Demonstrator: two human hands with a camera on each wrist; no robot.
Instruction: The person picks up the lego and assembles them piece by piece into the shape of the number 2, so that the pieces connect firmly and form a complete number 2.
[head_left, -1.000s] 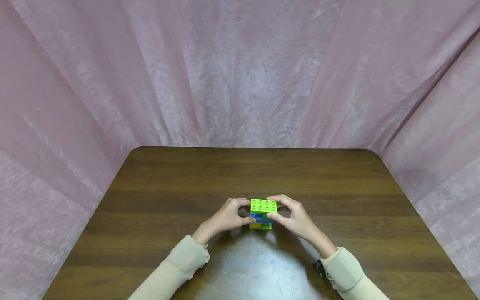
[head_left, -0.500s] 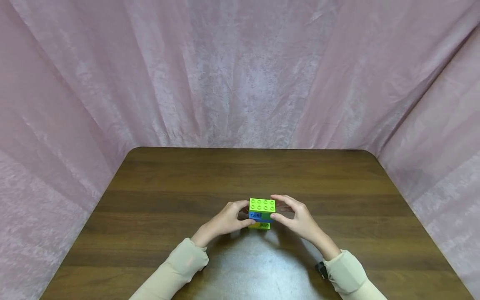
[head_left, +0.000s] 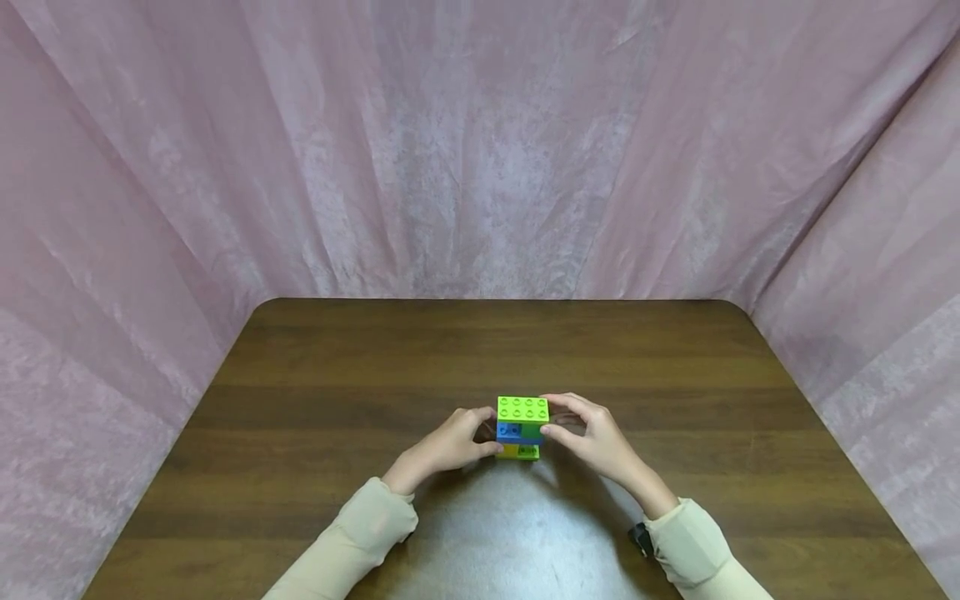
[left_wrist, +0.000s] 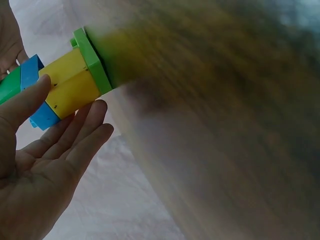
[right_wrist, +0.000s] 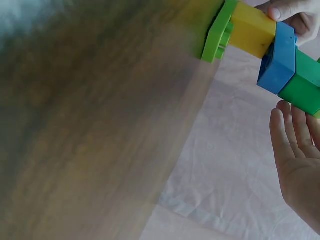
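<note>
A small tower of toy building bricks stands upright on the table in the head view, between both hands. From the top down come a light green brick (head_left: 522, 408), a dark green brick (right_wrist: 302, 82) on the right, a blue plate (right_wrist: 278, 65), a yellow brick (left_wrist: 70, 85) on the left and a light green plate (left_wrist: 93, 62) at the bottom. My left hand (head_left: 452, 439) holds the tower low from the left, thumb on the yellow brick's front and fingers behind it. On the right, my right hand (head_left: 596, 433) has its thumb before and fingers behind the dark green brick.
The brown wooden table (head_left: 360, 350) has rounded far corners. Pink curtains (head_left: 480, 150) hang behind it and along both sides. A dark band (head_left: 641, 537) shows at the right sleeve's cuff.
My left thumb has slid down from the blue plate to the yellow brick. The right thumb has shifted off the front of the top brick to its right edge. The tower stays upright.
</note>
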